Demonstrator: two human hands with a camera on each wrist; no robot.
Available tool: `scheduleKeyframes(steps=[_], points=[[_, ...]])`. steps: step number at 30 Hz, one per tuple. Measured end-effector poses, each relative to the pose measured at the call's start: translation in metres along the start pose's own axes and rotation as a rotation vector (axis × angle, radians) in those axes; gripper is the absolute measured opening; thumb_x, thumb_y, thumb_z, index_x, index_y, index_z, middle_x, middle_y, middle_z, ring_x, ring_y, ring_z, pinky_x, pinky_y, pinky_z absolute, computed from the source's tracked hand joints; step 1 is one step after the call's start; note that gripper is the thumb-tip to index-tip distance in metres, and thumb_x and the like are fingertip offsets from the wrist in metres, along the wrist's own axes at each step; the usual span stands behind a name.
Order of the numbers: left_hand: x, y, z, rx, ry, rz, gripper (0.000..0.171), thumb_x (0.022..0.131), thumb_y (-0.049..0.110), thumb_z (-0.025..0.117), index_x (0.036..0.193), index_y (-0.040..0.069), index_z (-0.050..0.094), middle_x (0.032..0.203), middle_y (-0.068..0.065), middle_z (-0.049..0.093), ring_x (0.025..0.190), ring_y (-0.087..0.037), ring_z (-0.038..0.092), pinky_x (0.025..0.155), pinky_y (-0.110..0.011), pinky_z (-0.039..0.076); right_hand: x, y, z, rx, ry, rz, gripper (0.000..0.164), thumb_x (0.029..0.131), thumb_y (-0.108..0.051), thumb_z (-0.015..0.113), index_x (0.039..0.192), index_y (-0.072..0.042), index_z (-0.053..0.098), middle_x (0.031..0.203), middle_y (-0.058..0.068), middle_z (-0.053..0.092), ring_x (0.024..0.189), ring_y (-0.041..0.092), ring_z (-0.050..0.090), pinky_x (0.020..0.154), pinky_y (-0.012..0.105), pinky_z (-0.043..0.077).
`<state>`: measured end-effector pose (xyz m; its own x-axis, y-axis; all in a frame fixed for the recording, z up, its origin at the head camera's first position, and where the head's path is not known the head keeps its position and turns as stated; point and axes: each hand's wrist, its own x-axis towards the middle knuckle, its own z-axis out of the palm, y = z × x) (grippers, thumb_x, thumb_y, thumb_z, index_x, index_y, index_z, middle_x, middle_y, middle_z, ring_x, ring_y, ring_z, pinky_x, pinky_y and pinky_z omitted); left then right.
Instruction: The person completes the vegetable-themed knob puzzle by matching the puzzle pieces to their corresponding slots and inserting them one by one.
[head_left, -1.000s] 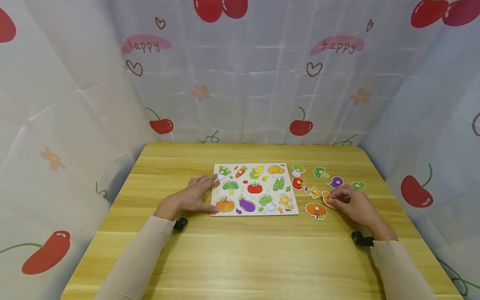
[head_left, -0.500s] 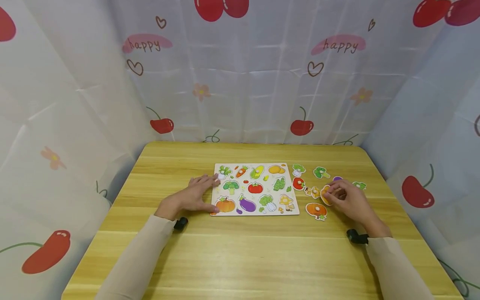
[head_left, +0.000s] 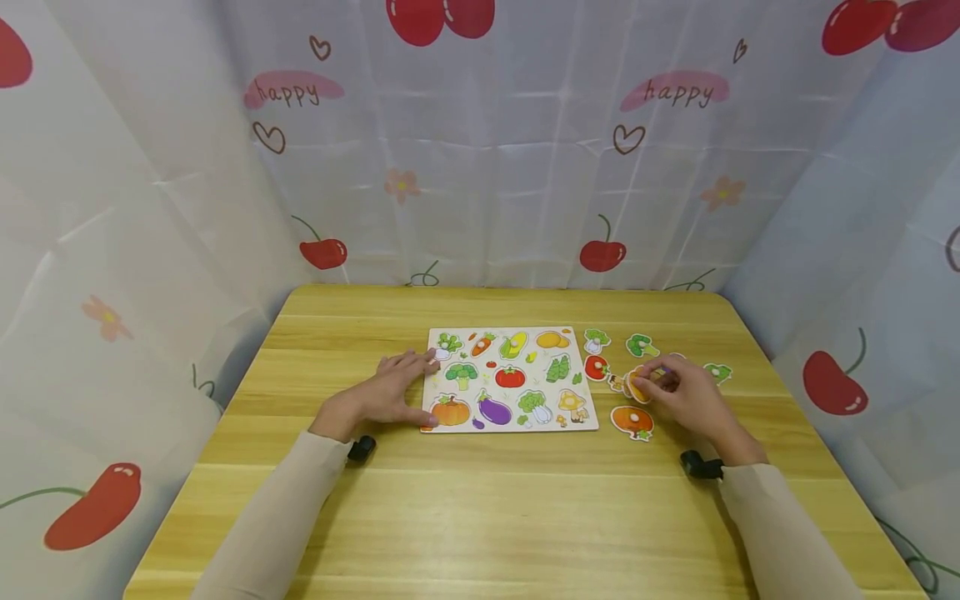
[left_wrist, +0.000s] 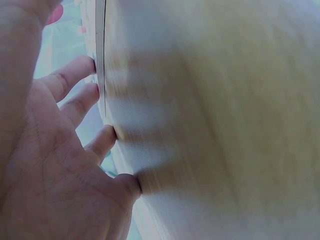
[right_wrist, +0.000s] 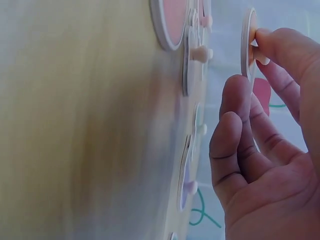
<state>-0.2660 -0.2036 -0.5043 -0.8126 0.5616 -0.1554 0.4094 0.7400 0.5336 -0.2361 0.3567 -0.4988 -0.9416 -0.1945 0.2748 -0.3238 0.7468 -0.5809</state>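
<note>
My left hand (head_left: 386, 392) spreads its fingers along the left side of a vegetable puzzle board (head_left: 537, 375); in the left wrist view, fingertips (left_wrist: 91, 92) meet the board's edge (left_wrist: 100, 45). Right of the board, my right hand (head_left: 693, 406) pinches a rounded orange-yellow puzzle piece (head_left: 636, 386) with thumb and finger. The right wrist view shows that piece (right_wrist: 246, 45) on edge, its small knob between the fingertips, raised off the table. It overlaps the mushroom piece (head_left: 615, 383) in the head view. Just below lies a pumpkin piece (head_left: 632, 422).
Other knobbed pieces lie right of the board: tomato (head_left: 597, 367), leafy cabbage (head_left: 597, 340), broccoli (head_left: 642, 345) and a green one (head_left: 718, 372). A purple piece (right_wrist: 185, 185) is mostly hidden behind my right hand in the head view. A printed curtain (head_left: 487, 208) surrounds the wooden table (head_left: 480, 517).
My right hand has moved left with the orange-yellow piece, from beside the purple piece to over the mushroom piece, now covering most of the purple one. My left hand stays put.
</note>
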Motion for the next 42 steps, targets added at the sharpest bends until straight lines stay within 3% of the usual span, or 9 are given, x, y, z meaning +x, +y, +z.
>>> scheduleKeyframes(steps=[9, 15, 22, 26, 33, 42], points=[[0.0, 0.001, 0.0, -0.005, 0.0, 0.006, 0.113, 0.095, 0.062, 0.093, 0.182, 0.012, 0.041, 0.197, -0.01, 0.022, 0.182, -0.053, 0.012, 0.142, -0.084, 0.006, 0.007, -0.005, 0.007, 0.023, -0.064, 0.043, 0.012, 0.108, -0.023, 0.088, 0.111, -0.013, 0.082, 0.118, 0.013, 0.081, 0.096, 0.025, 0.08, 0.082, 0.018, 0.061], [0.0, 0.001, 0.001, -0.012, -0.006, 0.003, 0.113, 0.095, 0.062, 0.093, 0.182, 0.012, 0.04, 0.197, -0.01, 0.021, 0.182, -0.053, 0.011, 0.143, -0.083, 0.005, 0.013, -0.01, 0.012, 0.03, -0.046, 0.059, 0.016, 0.11, -0.026, 0.086, 0.11, -0.012, 0.078, 0.138, 0.021, 0.081, 0.093, 0.022, 0.079, 0.08, 0.015, 0.06], [0.002, 0.002, 0.0, -0.005, -0.006, 0.0, 0.112, 0.096, 0.062, 0.092, 0.183, 0.013, 0.04, 0.198, -0.008, 0.02, 0.183, -0.052, 0.01, 0.143, -0.083, 0.005, 0.023, -0.017, 0.017, 0.057, -0.021, 0.053, 0.017, 0.109, -0.027, 0.086, 0.115, -0.013, 0.08, 0.1, 0.013, 0.082, 0.07, 0.013, 0.068, 0.064, 0.023, 0.052], [0.002, 0.003, -0.001, -0.008, -0.017, -0.005, 0.113, 0.096, 0.062, 0.092, 0.183, 0.013, 0.039, 0.198, -0.009, 0.019, 0.183, -0.052, 0.01, 0.143, -0.083, 0.005, 0.03, -0.021, 0.021, 0.121, -0.044, 0.032, 0.015, 0.11, -0.025, 0.085, 0.117, -0.013, 0.081, 0.091, 0.013, 0.08, 0.063, 0.016, 0.065, 0.056, 0.024, 0.049], [0.002, 0.007, -0.004, 0.021, -0.026, -0.001, 0.114, 0.097, 0.063, 0.091, 0.183, 0.011, 0.038, 0.197, -0.011, 0.021, 0.182, -0.053, 0.012, 0.142, -0.084, 0.007, 0.04, -0.029, 0.026, 0.175, -0.085, 0.061, 0.016, 0.112, -0.024, 0.081, 0.122, -0.012, 0.081, 0.107, 0.018, 0.08, 0.071, 0.031, 0.071, 0.058, 0.024, 0.052], [-0.001, 0.008, -0.005, 0.066, -0.023, -0.005, 0.114, 0.096, 0.065, 0.09, 0.183, 0.011, 0.038, 0.197, -0.012, 0.023, 0.182, -0.053, 0.016, 0.143, -0.083, 0.011, 0.051, -0.04, 0.037, 0.155, -0.101, 0.101, 0.022, 0.113, -0.027, 0.079, 0.13, -0.012, 0.08, 0.133, 0.018, 0.072, 0.085, 0.031, 0.076, 0.064, 0.024, 0.058]])
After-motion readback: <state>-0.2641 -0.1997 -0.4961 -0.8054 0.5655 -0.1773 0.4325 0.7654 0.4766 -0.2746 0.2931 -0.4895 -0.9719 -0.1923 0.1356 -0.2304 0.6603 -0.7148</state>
